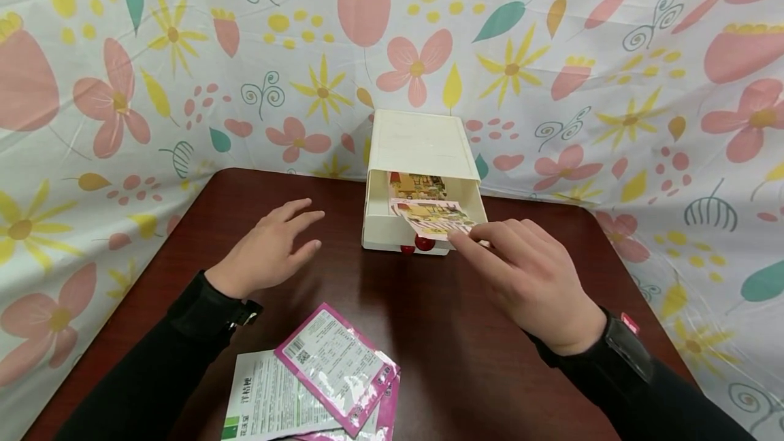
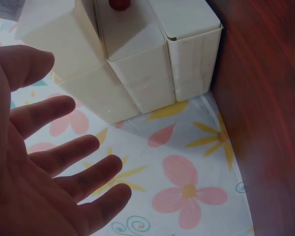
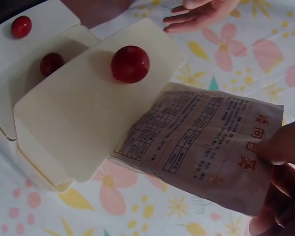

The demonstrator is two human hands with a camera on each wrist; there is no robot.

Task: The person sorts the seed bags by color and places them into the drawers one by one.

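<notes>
My right hand (image 1: 527, 271) pinches the near edge of a paper seed packet (image 1: 431, 218) between thumb and fingers. The packet slants over the front of the pulled-out top drawer (image 1: 380, 231) of a cream drawer box (image 1: 422, 138). In the right wrist view, the packet (image 3: 191, 137) shows its printed back beside the drawer front (image 3: 83, 113) with its red knob (image 3: 130, 64). Another colourful packet (image 1: 419, 186) lies deeper in the drawer. My left hand (image 1: 269, 247) hovers left of the box, fingers spread and holding nothing; its palm (image 2: 24, 182) faces the box (image 2: 142, 73).
Pink-edged packets (image 1: 339, 366) and a white-and-green packet (image 1: 275, 397) overlap at the near edge of the dark wooden table (image 1: 465, 359). Two lower drawers with red knobs (image 3: 51, 64) sit under the pulled-out one. A flower-print cloth (image 1: 245, 53) hangs behind and around the table.
</notes>
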